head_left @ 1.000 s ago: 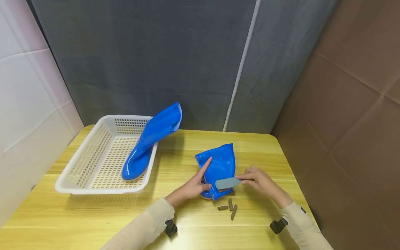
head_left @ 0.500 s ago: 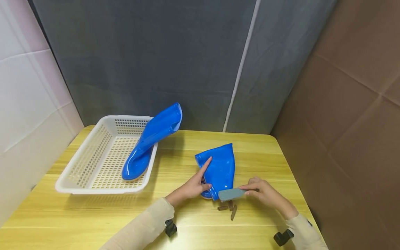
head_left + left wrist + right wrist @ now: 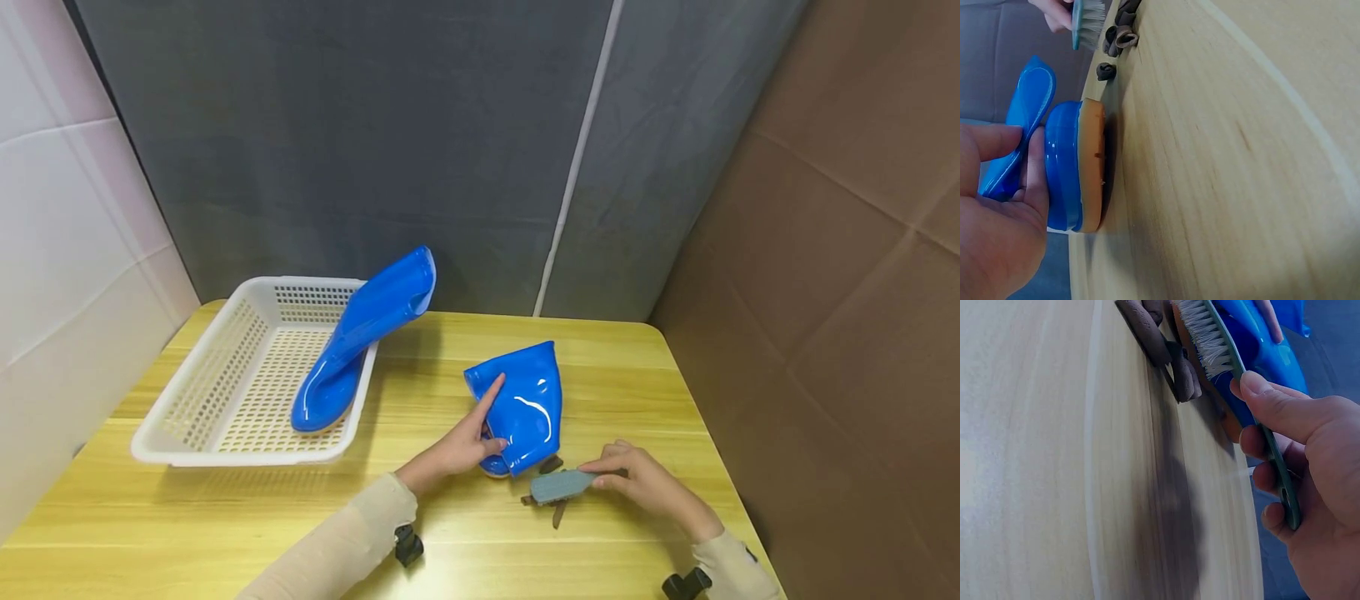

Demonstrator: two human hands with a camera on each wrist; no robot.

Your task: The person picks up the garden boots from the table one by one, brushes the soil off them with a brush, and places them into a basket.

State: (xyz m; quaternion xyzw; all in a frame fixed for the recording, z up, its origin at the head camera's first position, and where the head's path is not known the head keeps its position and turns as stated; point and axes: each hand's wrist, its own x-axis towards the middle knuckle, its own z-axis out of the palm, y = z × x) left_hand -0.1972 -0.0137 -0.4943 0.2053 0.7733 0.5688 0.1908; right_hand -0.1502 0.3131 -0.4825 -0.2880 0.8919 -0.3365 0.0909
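Observation:
A blue rubber boot [image 3: 521, 404] stands near the table's middle, its tan sole [image 3: 1090, 165] down on the wood in the left wrist view. My left hand [image 3: 459, 448] pinches the edge of the boot's shaft between thumb and fingers, its index finger stretched along the blue surface. In my right hand [image 3: 641, 482] is a grey-green scrubbing brush [image 3: 557, 487], held by the handle with white bristles [image 3: 1205, 334] facing the table side. The brush head is just off the boot, over several brown rolled pieces [image 3: 1150, 337] on the table, partly covering them in the head view.
A white slotted basket [image 3: 240, 457] stands on the left of the wooden table [image 3: 450, 554]. A second blue boot [image 3: 360, 333] leans in it, shaft jutting over the right rim. A dark grey backdrop [image 3: 360, 150] rises behind, with a brown one [image 3: 840, 317] at right.
The brush in my right hand has moved off the boot's lower shaft, down and toward me, to over the brown pieces. My left hand keeps its hold; the boot has shifted slightly.

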